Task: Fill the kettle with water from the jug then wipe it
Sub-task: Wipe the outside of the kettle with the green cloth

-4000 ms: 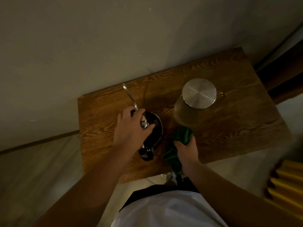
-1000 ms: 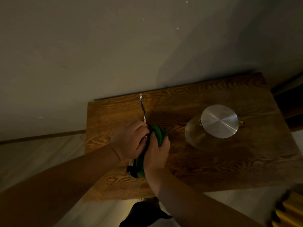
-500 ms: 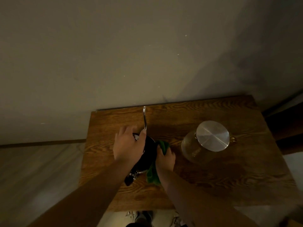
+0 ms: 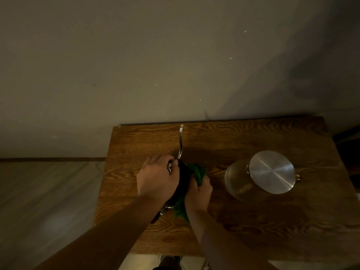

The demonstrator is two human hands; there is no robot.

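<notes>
A dark kettle [image 4: 184, 180] with a long thin silver spout stands on the wooden table [image 4: 253, 221], left of centre. My left hand [image 4: 156, 179] lies over its top and left side and holds it steady. My right hand [image 4: 198, 191] presses a green cloth [image 4: 197, 171] against the kettle's right side. The kettle's black handle pokes out below my left wrist. A glass jug [image 4: 239, 180] with a round metal lid stands upright to the right, apart from both hands.
A plain wall rises right behind the table's far edge. The floor lies to the left of the table. My feet show below the table's near edge. A dark opening sits at the far right.
My right hand with the cloth has moved from the kettle's top to its right side. My left hand has stayed on the kettle. The view has tilted up slightly.
</notes>
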